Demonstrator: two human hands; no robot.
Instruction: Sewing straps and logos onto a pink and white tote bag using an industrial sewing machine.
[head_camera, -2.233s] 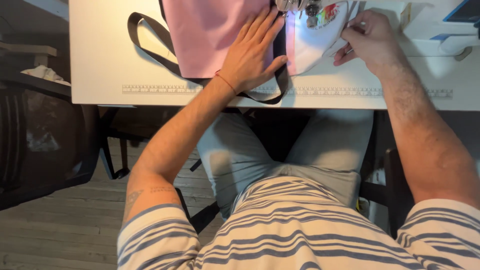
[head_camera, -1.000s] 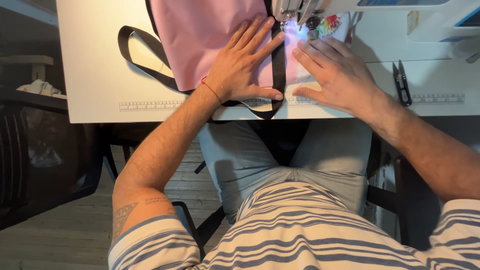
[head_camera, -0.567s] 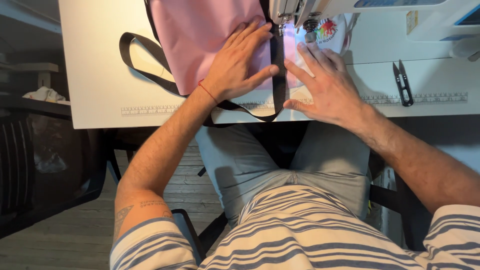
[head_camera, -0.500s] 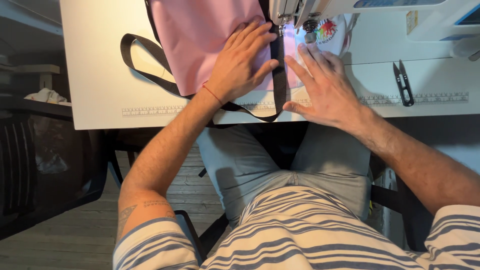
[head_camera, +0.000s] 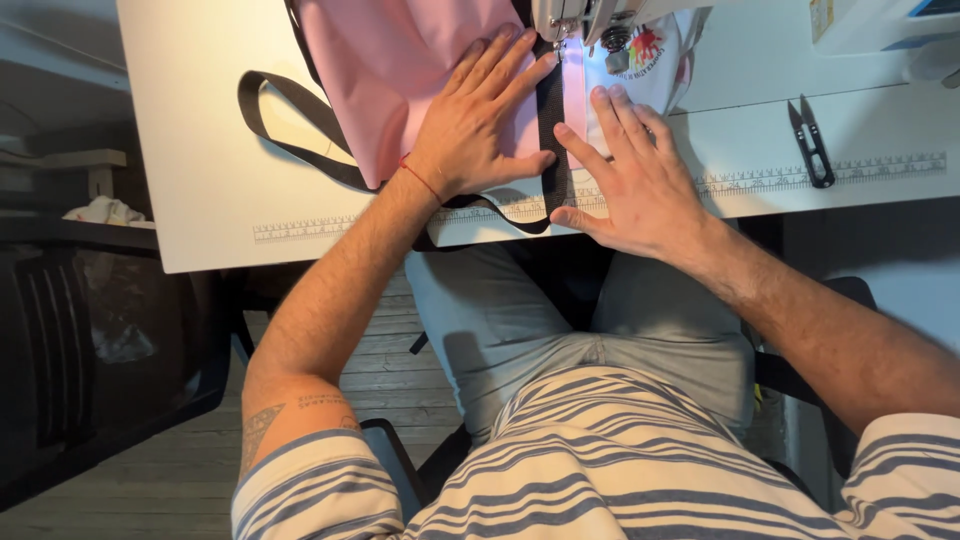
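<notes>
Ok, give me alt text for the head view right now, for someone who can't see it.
Both hands press pink fabric flat on a white table at a sewing machine: left hand on the fabric, right hand beside a black strap. Black thread snips lie to the right.

Sewing machine (head_camera: 600, 15) blocks ahead; bare table (head_camera: 200, 120) left open (black strap (head_camera: 270, 125) loops there); snips (head_camera: 810, 140) right.
</notes>
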